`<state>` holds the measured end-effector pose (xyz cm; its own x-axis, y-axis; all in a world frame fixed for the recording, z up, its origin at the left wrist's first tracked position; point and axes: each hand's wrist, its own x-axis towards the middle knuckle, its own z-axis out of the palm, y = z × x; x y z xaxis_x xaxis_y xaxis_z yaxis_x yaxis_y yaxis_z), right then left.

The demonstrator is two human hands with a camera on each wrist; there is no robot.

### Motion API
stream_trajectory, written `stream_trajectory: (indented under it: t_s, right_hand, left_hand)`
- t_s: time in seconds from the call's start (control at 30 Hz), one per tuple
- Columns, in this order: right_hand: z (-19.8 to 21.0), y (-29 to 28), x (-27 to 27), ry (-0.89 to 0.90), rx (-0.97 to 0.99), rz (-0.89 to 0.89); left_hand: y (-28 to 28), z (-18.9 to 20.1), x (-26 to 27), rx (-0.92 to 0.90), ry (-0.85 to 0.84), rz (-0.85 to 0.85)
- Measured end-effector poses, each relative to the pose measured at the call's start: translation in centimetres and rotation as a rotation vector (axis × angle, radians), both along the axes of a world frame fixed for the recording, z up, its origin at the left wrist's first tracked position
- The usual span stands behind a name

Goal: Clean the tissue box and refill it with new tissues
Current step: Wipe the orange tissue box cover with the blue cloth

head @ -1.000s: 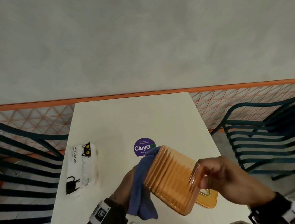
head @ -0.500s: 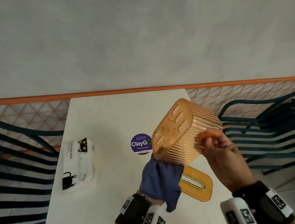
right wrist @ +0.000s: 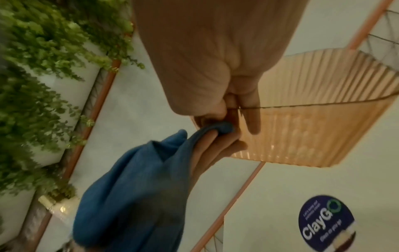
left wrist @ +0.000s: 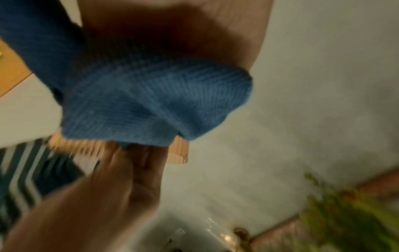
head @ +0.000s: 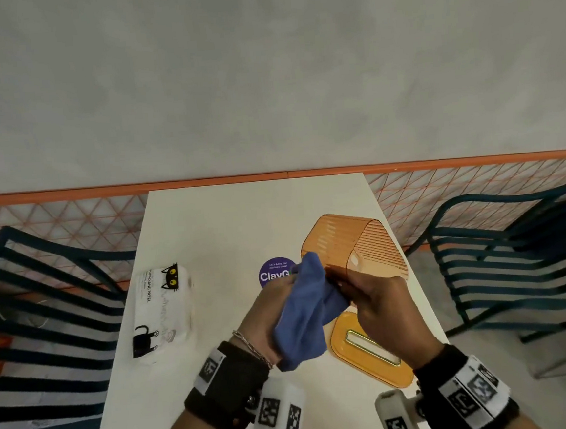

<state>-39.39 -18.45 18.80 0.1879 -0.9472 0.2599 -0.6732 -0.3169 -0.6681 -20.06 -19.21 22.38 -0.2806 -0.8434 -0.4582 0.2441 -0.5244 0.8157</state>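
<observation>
Hands meet at tissue box, left gripping cloth.

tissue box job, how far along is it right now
Done: the lid is off and lies on the table. In hand: the right hand holds the orange tissue box while the left hand works the blue cloth at its rim. Left: the tissue pack lies unused, so refilling and closing remain.

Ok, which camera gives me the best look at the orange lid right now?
The head view: the orange lid lies flat on the table, slot up, partly behind the right hand. The left wrist view catches only an orange corner at the frame's left edge, probably the lid. The right wrist view doesn't show it.
</observation>
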Motion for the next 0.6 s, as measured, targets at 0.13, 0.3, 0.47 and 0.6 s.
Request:
stream_trajectory:
  t_s: [0.13, 0.3, 0.47, 0.6]
  right_hand:
    - [-0.2, -0.2, -0.5, -0.082, 0.171, -0.060]
    - [1.4, 0.6, 1.0, -0.769, 0.584, -0.022]
    - [1.0, 1.3, 0.1, -0.715, 0.663, 0.014]
    - [1.3, 1.7, -1.3, -0.679, 0.737, 0.047]
  left_hand:
    - [-1.0, -3.3, 0.6, -0.600, -0.598, 0.140]
    - [0.3, -6.6, -1.7, -1.163, -0.888, -0.114]
    - [-1.8, -6.7, -1.7, -0.923, -0.820, 0.038]
    - [-5.4, -5.1, -0.3, -0.497, -0.562, -0.234]
